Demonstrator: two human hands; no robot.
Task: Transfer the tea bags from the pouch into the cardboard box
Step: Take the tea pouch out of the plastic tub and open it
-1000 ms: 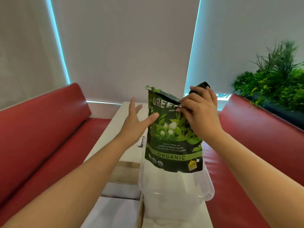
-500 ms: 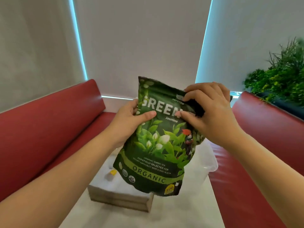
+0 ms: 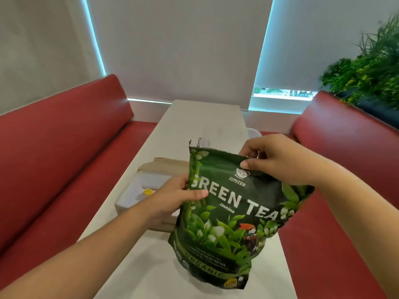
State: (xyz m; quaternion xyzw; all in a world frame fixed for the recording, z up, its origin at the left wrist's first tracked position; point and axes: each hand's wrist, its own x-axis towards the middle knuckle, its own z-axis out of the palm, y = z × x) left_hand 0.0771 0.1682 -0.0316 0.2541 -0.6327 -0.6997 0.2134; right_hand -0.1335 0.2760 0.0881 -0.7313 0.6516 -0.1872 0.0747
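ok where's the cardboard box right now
In the head view the cardboard box sits open on the white table, left of centre, just behind the left hand and partly hidden by the green tea pouch.

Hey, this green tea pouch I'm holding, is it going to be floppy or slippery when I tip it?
Probably floppy: the pouch creases where the right hand pinches its top edge. Its smooth printed film may be slippery, so the left hand gripping its side likely helps.
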